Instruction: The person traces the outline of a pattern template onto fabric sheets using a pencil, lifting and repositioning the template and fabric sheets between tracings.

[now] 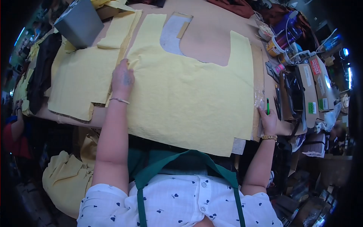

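- The yellow cloth (189, 102) is lying across the table (211, 28), spreading between both hands and partly covering a grey sheet (170, 41).
- Left hand (123, 77) is working at the cloth's left edge, fingers seemingly clamping on it, creases gathering beside them!
- Right hand (269, 120) is pinching a green pen (268, 106) and resting by the cardboard strip (258, 94) along the right side.
- Squaring and steadying seems to be the step in hand; any marking would be calling for a flat, unmoving edge.
- Over right, a box's red label (314, 65) is apparently reading "FRAGILE"; the green sticker (312, 108) below is staying too blurred to read.
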